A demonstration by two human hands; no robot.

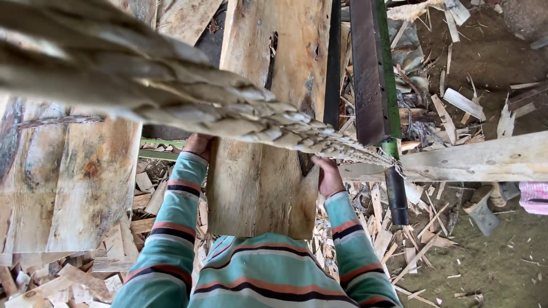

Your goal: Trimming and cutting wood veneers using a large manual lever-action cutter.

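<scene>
A wide weathered wooden plank (pixel 262 188) runs from my chest away toward the top of the view. My left hand (pixel 198 145) grips its left edge. My right hand (pixel 328 177) grips its right edge near a rough notch. Both arms wear teal sleeves with dark and orange stripes. A thick pale braided rope (pixel 188 97) crosses close to the camera from upper left to right and hides part of the plank and of both hands.
Flat boards (pixel 85 182) lie to the left. A dark metal beam with a green edge (pixel 371 68) stands right of the plank, and a long pale board (pixel 474 159) crosses at right. Wood splinters and offcuts (pixel 411 239) litter the dirt ground. A pink object (pixel 535 197) shows at the right edge.
</scene>
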